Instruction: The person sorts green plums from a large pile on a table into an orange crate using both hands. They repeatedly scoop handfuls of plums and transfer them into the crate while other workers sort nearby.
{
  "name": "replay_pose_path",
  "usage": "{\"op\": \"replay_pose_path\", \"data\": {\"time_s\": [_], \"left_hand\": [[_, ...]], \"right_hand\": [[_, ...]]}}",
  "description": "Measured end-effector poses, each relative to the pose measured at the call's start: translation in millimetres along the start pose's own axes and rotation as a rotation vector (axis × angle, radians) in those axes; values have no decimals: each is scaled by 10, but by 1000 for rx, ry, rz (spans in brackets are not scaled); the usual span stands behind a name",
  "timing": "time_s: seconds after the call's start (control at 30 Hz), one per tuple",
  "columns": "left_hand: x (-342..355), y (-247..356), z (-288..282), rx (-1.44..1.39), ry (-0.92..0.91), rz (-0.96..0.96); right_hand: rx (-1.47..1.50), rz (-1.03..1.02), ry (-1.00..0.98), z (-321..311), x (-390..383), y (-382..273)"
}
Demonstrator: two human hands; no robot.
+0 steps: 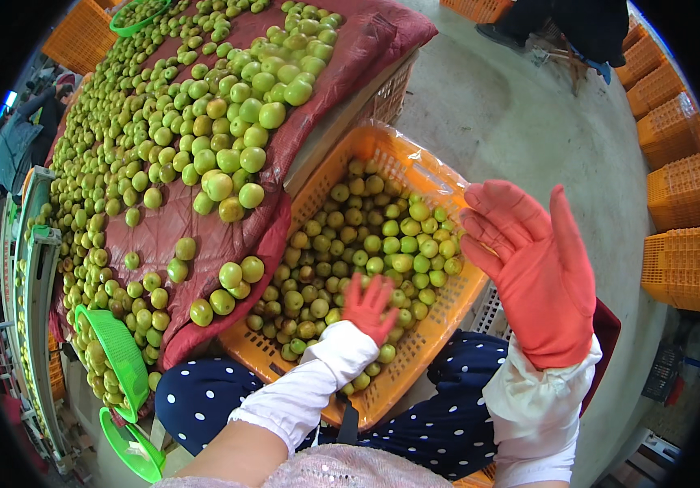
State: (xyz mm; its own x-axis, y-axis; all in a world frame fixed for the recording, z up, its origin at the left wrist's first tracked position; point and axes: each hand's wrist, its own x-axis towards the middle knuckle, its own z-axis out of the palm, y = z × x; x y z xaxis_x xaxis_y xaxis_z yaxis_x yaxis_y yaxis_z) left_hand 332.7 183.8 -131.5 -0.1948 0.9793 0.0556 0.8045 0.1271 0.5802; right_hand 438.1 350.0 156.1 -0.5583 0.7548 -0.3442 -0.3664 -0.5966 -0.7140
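Note:
An orange plastic crate lined with clear film stands tilted in front of me, holding many small round green fruits, some browned. My left hand, in a red glove with a white sleeve cover, lies over these fruits with its fingers spread; no fruit shows in its grip. Above the crate's right rim my right hand, gloved in red too, is raised palm inward. Its fingers are stretched out, the thumb stands apart, and nothing is in it.
Left of the crate, a dark red padded cloth bears heaps of the same fruits. A green basket of fruits leans at its near edge, above another green basket. Stacked orange crates line the right; a person stands at the far right.

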Motion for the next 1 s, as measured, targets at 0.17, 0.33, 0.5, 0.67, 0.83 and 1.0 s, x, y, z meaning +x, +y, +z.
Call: {"op": "replay_pose_path", "data": {"time_s": [0.17, 0.33, 0.5, 0.67, 0.83, 1.0], "left_hand": [[365, -7, 170, -279, -47, 37], [1406, -443, -67, 121, 211, -266], [1749, -779, -187, 443, -255, -386], [1742, -849, -262, 434, -394, -403], [1580, -1041, -164, 108, -70, -279], [1317, -1201, -47, -178, -10, -249]], "right_hand": [[-37, 23, 38, 102, -5, 17], [-36, 14, 65, 42, -13, -4], [-53, 7, 51, 26, 22, -1], [-66, 25, 51, 17, 56, 9], [-40, 30, 38, -33, 79, 1], [-86, 49, 6, -76, 148, 69]]}}
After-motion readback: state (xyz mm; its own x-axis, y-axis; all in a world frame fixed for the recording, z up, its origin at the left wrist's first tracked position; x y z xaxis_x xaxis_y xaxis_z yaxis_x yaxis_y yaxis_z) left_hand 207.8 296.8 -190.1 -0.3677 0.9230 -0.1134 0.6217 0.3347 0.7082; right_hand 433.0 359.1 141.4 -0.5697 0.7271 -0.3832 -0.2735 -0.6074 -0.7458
